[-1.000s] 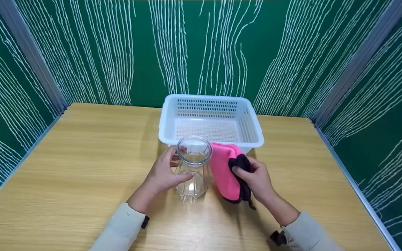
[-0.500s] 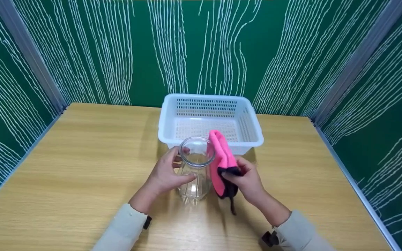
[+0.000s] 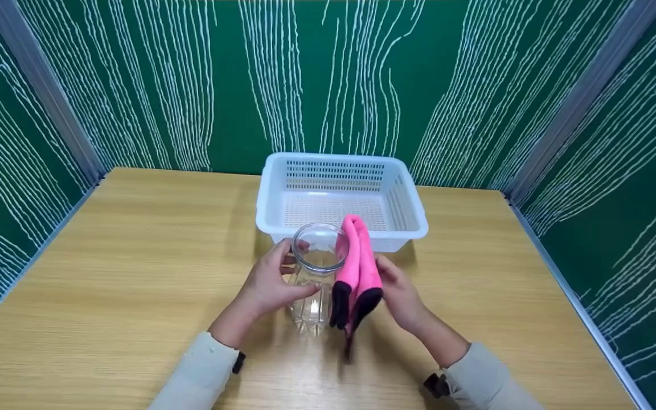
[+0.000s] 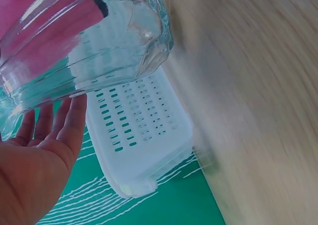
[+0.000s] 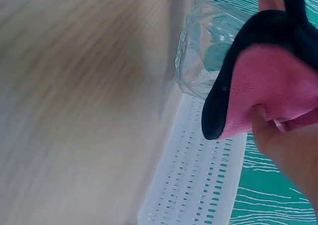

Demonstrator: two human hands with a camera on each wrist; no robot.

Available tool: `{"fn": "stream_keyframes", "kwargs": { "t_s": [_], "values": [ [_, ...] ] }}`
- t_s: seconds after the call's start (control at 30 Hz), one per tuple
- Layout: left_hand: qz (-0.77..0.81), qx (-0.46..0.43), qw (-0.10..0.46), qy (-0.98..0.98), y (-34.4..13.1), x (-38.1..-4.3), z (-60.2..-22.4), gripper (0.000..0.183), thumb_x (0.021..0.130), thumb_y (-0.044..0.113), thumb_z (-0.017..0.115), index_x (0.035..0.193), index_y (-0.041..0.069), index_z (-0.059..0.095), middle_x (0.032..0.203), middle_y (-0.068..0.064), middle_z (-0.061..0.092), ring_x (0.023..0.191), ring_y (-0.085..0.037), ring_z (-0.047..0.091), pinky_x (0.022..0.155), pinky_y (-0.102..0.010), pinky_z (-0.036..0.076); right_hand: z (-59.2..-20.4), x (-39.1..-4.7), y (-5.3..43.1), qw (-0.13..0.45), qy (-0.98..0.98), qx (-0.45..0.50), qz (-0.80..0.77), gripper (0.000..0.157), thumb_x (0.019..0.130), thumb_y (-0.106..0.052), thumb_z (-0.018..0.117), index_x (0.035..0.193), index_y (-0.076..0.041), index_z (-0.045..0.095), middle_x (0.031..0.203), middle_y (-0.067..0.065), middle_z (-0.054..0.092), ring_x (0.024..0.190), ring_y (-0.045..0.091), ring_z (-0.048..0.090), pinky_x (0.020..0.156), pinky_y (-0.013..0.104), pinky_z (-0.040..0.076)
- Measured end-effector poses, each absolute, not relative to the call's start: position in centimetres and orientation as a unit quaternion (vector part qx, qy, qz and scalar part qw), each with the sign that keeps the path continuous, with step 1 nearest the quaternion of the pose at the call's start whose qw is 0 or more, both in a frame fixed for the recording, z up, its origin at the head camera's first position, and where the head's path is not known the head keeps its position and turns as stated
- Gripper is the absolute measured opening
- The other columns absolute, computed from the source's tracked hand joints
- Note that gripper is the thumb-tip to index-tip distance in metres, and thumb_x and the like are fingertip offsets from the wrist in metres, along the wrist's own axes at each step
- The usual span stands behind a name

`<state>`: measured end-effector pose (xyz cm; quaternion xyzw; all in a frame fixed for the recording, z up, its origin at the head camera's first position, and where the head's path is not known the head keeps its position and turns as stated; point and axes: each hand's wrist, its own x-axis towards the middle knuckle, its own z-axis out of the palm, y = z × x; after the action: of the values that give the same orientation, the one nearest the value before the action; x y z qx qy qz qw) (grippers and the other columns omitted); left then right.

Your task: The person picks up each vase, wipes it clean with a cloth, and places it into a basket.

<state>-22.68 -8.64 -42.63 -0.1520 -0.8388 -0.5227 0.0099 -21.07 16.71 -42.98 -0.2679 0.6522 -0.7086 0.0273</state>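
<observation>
Left post: grey metal upright (image 3: 49, 91) where green wall (image 3: 228, 85), streaked with white wavy lines, turns the corner.
Left sleeve: pale grey-green (image 3: 197, 373), dark piece at the cuff's inner side.
Left hand: left hand (image 3: 268, 285) grasping the jar from its left side, thumb on the near face, other fingers round the far side.
Jar: clear, ribbed glass jar (image 3: 312, 307), between the hands, in front of the basket, mouth up; cannot tell whether its base touches the wooden table (image 3: 134, 256).
Basket: white, perforated plastic basket (image 3: 390, 234), on the table near its far edge, behind jar and cloth.
Cloth: pink cloth with black edging (image 3: 367, 262), folded, at the jar's right side, overlapping it in the head view; a dark strip hangs below.
Right hand: right hand (image 3: 401, 296) pinching the cloth from its right side.
Right sleeve: same pale grey-green (image 3: 490, 378), dark piece at the cuff.
Right post: second metal upright (image 3: 584, 97).
</observation>
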Motion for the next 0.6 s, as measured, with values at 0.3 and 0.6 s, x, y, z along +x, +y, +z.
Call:
{"fn": "stream_keyframes", "kwargs": {
  "t_s": [0.3,0.6],
  "values": [
    [-0.542,-0.147,-0.027,-0.827,-9.0,-22.9,-42.6,0.074,0.064,0.05,0.086,0.127,0.034,0.05,0.129,0.009,0.055,0.116,-0.02,0.06,0.099,-0.038,0.052,-42.2,-22.0,14.7,-0.032,0.746,-0.238,-0.621,0.071,0.074,0.004,0.076,0.137,0.001,0.043,0.129,0.02,0.056,0.108,0.016,0.057,0.091,0.029,0.051],
    [-0.569,-0.119,-0.054,-0.812,-9.3,-22.7,-42.4,0.077,0.06,0.049,0.088,0.128,0.035,0.052,0.131,0.009,0.054,0.119,-0.023,0.058,0.101,-0.044,0.051,-41.8,-23.1,13.9,-0.037,0.777,-0.208,-0.592,0.053,0.069,0.007,0.073,0.119,0.0,0.061,0.111,0.016,0.067,0.099,0.019,0.061,0.092,0.032,0.051]
  ]
}}
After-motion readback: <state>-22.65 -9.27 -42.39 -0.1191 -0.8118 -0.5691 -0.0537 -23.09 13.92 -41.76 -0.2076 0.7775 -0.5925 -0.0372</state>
